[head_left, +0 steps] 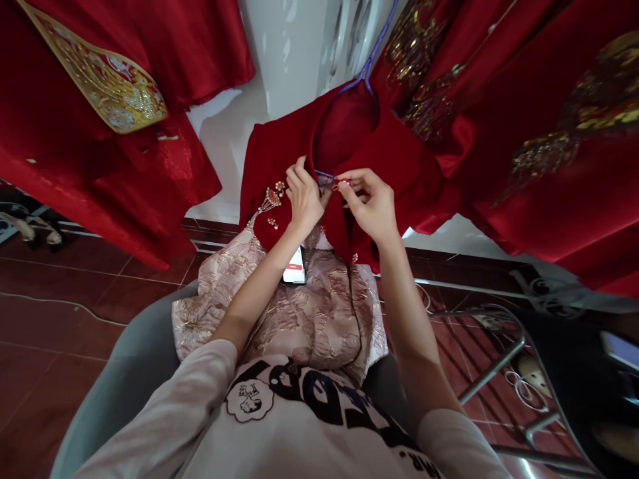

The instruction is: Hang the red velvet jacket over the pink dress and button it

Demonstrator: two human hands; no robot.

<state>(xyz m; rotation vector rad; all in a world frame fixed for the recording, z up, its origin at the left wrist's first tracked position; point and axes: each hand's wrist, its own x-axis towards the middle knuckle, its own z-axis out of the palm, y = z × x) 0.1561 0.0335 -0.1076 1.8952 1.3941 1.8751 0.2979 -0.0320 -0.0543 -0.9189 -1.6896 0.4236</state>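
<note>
A dark red jacket [279, 143] with gold and red beaded ornaments [272, 198] hangs in front of me from a purple hanger [368, 70]. My left hand [304, 196] is closed on the jacket's front edge just below the neckline, its thumb partly hidden behind the cloth. Close beside it, my right hand [370, 203] pinches a small red-and-white piece [343, 182] between thumb and fingertips at the opposite front edge. Its exact kind is too small to tell. Below the jacket, pinkish-gold brocade fabric [319, 313] spreads across my lap. A lit phone [294, 267] lies on it under my left forearm.
Red garments with gold embroidery [117, 93] hang at the left, and more red sequinned garments [529, 120] hang at the right. I sit in a grey chair [124, 372]. A metal-framed chair [504, 366] stands to the right, and a cable [74, 305] crosses the tiled floor at left.
</note>
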